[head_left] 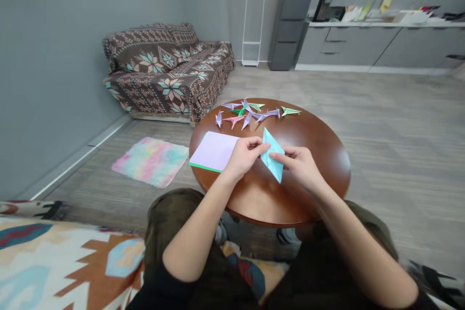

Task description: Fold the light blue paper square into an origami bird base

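A light blue sheet of origami paper (273, 161), folded into a long diamond, is held above the round brown table between my two hands. My left hand (247, 152) pinches its left edge, thumb on the near face. On the other side, my right hand (298, 163) grips the right edge, its thumb lying across the face. Left of my left hand lies a stack of square paper (214, 151), lilac on top with a green edge below. Several folded paper cranes (247, 120) in purple, green and pink sit toward the table's far side.
The table (327, 155) stands just before my knees. Beyond it are a patterned sofa (163, 68), a pastel rug (150, 161) on the floor, a white rack (251, 53), a grey fridge (290, 19) and a kitchen counter (356, 43).
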Demonstrator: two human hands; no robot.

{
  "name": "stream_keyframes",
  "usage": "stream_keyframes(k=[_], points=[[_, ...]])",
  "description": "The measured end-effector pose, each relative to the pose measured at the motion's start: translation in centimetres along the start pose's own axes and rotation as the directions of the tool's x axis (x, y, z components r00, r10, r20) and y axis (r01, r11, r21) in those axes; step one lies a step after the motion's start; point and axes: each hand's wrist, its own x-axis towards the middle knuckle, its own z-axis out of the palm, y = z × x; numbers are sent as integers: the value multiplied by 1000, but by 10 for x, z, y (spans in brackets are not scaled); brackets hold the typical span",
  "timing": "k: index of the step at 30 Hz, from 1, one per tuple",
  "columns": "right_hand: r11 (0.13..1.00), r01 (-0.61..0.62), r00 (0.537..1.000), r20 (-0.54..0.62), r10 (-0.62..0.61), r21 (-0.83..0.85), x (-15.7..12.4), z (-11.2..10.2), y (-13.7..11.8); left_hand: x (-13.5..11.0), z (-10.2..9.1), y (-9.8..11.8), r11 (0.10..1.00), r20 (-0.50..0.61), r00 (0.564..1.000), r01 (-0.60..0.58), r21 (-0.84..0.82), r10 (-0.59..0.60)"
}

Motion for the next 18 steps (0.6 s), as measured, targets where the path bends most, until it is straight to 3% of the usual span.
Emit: stream_keyframes(k=[6,9,13,18], points=[[1000,-6,978,210,3,14,28,1,4,4,-13,5,991,-84,996,32,129,-21],[997,-26,978,206,11,74,37,2,7,4,-8,7,995,-110,994,15,97,-4],[989,-56,981,193,29,136,38,4,9,0,-4,6,997,-124,989,78,-26,-81],[992,-86,968,244,62,88,29,2,1,-12,-16,15,975,-98,975,209,70,-201]])
